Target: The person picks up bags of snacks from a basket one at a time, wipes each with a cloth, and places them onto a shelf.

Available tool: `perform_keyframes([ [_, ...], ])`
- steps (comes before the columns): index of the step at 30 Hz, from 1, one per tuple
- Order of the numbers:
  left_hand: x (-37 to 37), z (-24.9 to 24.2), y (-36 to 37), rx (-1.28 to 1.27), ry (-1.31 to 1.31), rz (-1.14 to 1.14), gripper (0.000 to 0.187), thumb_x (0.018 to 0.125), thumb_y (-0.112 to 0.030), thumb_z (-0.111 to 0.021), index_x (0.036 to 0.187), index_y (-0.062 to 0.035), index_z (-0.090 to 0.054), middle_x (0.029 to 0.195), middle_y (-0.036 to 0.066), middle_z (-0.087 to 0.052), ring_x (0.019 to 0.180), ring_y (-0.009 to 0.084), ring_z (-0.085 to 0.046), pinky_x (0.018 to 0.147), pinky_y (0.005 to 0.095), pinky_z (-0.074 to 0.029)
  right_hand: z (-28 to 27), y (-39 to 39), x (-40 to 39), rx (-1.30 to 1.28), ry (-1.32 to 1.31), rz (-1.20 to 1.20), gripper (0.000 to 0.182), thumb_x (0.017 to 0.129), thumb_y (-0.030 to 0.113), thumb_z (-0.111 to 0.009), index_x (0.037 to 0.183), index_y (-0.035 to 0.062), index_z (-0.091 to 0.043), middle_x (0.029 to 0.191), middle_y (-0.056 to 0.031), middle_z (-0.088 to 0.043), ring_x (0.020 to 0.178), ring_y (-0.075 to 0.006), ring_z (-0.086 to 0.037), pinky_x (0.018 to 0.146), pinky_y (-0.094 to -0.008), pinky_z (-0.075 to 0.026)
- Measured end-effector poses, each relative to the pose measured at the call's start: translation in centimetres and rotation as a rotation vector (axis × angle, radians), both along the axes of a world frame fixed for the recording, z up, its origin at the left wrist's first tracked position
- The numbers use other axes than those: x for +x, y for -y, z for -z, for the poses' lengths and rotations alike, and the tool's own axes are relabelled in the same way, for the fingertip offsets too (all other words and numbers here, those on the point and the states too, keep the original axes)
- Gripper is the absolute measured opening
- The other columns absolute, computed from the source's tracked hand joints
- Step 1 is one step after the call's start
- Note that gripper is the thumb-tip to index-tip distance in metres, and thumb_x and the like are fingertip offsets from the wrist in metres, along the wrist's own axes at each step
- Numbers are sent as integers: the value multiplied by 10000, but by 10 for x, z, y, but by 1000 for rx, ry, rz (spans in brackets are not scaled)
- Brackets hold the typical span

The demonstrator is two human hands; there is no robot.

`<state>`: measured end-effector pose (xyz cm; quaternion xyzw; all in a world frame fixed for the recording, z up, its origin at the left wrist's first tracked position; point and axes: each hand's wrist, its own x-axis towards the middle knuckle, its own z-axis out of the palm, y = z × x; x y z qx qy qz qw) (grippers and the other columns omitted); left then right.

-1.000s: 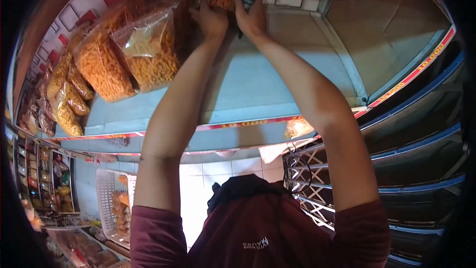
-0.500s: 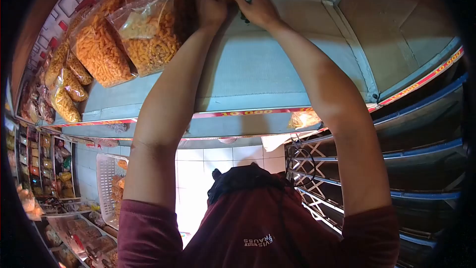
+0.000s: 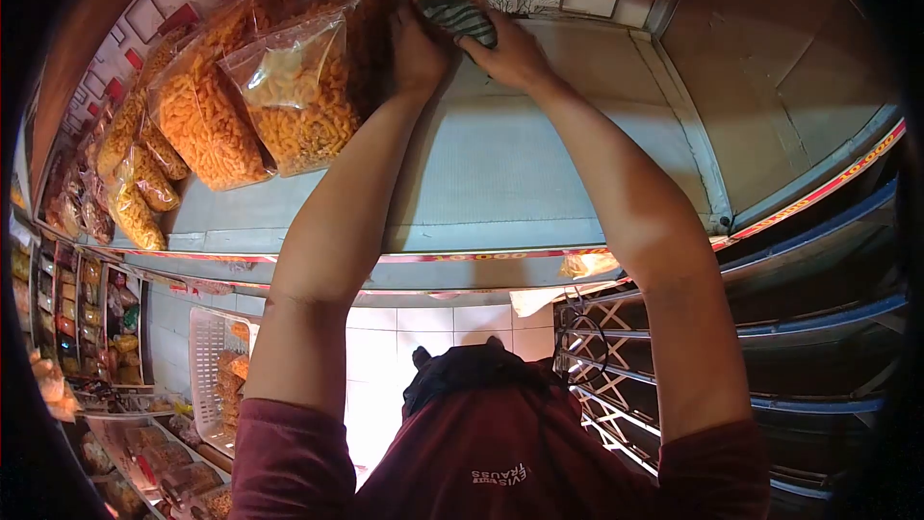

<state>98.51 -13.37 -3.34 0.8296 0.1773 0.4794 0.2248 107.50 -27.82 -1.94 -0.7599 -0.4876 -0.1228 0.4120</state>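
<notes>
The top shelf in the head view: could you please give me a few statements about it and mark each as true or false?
1. Both hands are up at the back of the shelf. True: the left hand and right hand meet by the wall.
2. The right hand rests on a dark striped cloth. True.
3. The bags of orange snacks stand to the right of the hands. False: they stand to the left; the shelf to the right is bare.
4. The white basket sits on the top shelf. False: it is far below, near the floor.
5. The person wears a blue shirt. False: the shirt is maroon.
</notes>
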Motion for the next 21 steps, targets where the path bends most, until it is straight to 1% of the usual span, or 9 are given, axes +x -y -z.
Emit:
perform_keyframes([
  [3, -8, -7, 4, -19, -10, 27, 725, 776, -41, -677, 1405, 68, -333, 1352, 302, -427, 1251, 505, -463, 1059, 505, -415, 1, 2, -4, -34, 43, -17, 613, 854, 429, -705, 1317, 57, -553, 1206, -191, -660, 1139, -385, -617, 970, -441, -488],
  [5, -18, -20, 18, -71, -46, 26, 743, 773, -30, -686, 1414, 71, -324, 1383, 322, -402, 1270, 516, -446, 1071, 510, -406, 1, 2, -5, -61, 55, 11, 624, 849, 451, -700, 1304, 49, -558, 1214, -209, -648, 1144, -386, -611, 979, -447, -482],
  [8, -21, -21, 21, -88, -65, -54, 753, 773, -41, -703, 1409, 81, -318, 1403, 365, -369, 1283, 543, -423, 1083, 520, -392, 4, 0, -5, -128, 132, 85, 652, 843, 489, -687, 1296, 39, -557, 1220, -236, -634, 1146, -392, -607, 990, -460, -472],
  [12, -20, -18, 21, -43, -159, -80, 785, 767, -48, -722, 1412, 88, -295, 1403, 393, -349, 1245, 568, -453, 1049, 526, -433, -5, 4, -15, -247, 182, 145, 691, 835, 516, -671, 1309, 29, -544, 1218, -256, -628, 1156, -409, -596, 997, -482, -462],
  [17, -26, -21, 29, -19, -352, -53, 847, 744, -67, -753, 1415, 95, -261, 1433, 387, -307, 1208, 560, -498, 1001, 516, -487, -1, 1, -8, -239, 139, 107, 699, 829, 496, -674, 1336, 37, -533, 1252, -246, -618, 1191, -409, -576, 1018, -504, -441],
  [18, -24, -16, 26, -1, -316, -28, 836, 759, -95, -746, 1408, 106, -260, 1412, 397, -333, 1204, 552, -505, 1002, 514, -483, -2, 2, -9, -226, 139, 103, 700, 828, 495, -673, 1339, 38, -532, 1258, -245, -617, 1196, -409, -573, 1021, -507, -437],
  [20, -18, -7, 19, 34, -245, 22, 819, 788, -152, -732, 1395, 127, -258, 1371, 415, -384, 1196, 537, -521, 1006, 511, -475, -6, 3, -9, -271, 73, 83, 732, 818, 517, -670, 1375, 70, -507, 1302, -251, -592, 1248, -428, -529, 1065, -531, -392],
  [21, -19, -7, 18, 13, -253, 41, 857, 780, -169, -744, 1403, 131, -238, 1376, 411, -384, 1205, 531, -517, 1011, 505, -472, -7, 3, -9, -293, 38, 75, 749, 813, 528, -668, 1392, 87, -494, 1324, -254, -579, 1274, -437, -508, 1087, -542, -369],
])
